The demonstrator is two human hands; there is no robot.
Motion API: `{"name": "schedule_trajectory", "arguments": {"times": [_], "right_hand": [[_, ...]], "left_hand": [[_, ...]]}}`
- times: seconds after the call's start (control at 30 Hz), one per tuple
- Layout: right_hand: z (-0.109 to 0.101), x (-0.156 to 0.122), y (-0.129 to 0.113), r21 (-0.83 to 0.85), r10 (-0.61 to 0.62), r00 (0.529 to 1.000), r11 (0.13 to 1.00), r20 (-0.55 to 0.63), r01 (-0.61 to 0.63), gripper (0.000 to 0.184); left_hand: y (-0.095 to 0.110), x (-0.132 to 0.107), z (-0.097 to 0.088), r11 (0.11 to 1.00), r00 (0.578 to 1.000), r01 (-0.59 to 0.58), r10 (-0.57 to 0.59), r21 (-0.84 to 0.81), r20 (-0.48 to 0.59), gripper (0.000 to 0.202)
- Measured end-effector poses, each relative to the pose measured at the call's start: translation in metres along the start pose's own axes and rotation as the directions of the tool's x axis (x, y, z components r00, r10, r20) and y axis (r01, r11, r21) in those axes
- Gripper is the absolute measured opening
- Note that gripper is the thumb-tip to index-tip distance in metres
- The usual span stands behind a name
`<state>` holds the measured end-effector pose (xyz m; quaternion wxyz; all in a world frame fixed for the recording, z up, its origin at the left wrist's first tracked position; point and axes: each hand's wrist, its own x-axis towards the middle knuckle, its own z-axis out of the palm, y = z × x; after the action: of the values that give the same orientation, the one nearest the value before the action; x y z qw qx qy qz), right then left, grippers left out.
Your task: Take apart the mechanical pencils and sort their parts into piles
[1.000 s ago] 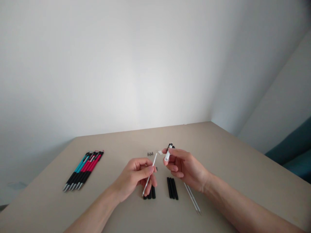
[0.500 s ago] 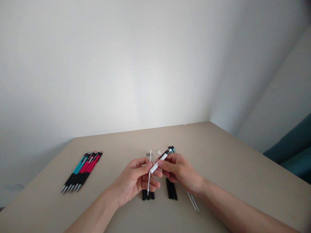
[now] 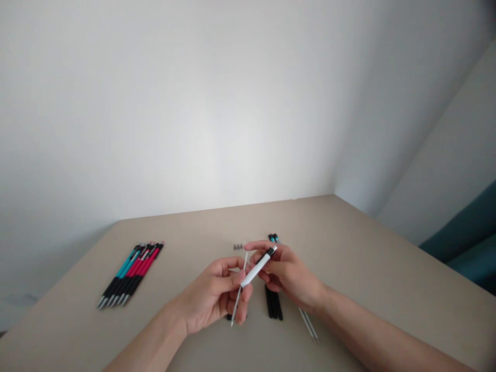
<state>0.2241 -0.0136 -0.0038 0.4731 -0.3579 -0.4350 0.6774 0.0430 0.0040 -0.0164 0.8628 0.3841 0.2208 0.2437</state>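
My left hand [image 3: 215, 292] pinches a thin white pen refill [image 3: 236, 306] between thumb and fingers, its tip pointing down toward me. A white pen barrel [image 3: 254, 272] with a black clip and top lies slanted across the refill; its lower end meets my left thumb. My right hand [image 3: 284, 271] has closed fingers around the barrel's upper part, while its index finger reaches to the refill's top end. Beneath my left hand, black pen grips [image 3: 229, 317] are mostly hidden. More black grips [image 3: 274, 305] lie below my right hand.
Several turquoise and red pens [image 3: 132, 274] lie in a row at the left of the table [image 3: 186, 232]. Small metal pen tips [image 3: 237, 247] stand behind my hands. Turquoise barrels [image 3: 274, 237] and white refills [image 3: 309, 325] are partly covered by my right hand. A wall rises behind.
The refill has slid lower and tilted more. My right index finger has stretched out to its top end. The white barrel has shifted slightly down, its lower end now against my left thumb.
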Motion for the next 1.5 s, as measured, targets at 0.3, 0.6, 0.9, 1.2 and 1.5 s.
{"name": "schedule_trajectory", "arguments": {"times": [0.3,0.6,0.9,1.2,1.5], "right_hand": [[0.003,0.002,0.002,-0.172,0.011,0.999,0.985,-0.043,-0.018,0.029],[-0.032,0.013,-0.024,0.079,-0.147,0.878,0.976,-0.456,0.204,0.028],[-0.041,0.006,-0.035,-0.826,-0.213,0.932,0.548,-0.294,-0.135,0.014],[-0.043,-0.003,-0.038,-0.959,-0.069,0.957,0.011,-0.283,-0.283,0.015],[-0.036,-0.008,-0.041,-0.946,0.017,0.949,-0.083,-0.315,-0.312,0.02]], "left_hand": [[0.0,-0.002,-0.001,0.998,0.995,0.058,-0.058,0.005,0.084,0.015],[0.002,-0.001,-0.001,1.0,1.0,0.004,-0.004,-0.015,0.013,0.02],[0.005,-0.001,0.0,0.99,0.986,-0.141,0.14,-0.004,-0.092,0.012],[0.005,0.002,-0.002,0.981,0.973,-0.194,0.193,0.0,-0.128,0.012],[0.004,0.0,-0.005,0.982,0.972,-0.187,0.188,0.021,-0.141,0.013]]}}
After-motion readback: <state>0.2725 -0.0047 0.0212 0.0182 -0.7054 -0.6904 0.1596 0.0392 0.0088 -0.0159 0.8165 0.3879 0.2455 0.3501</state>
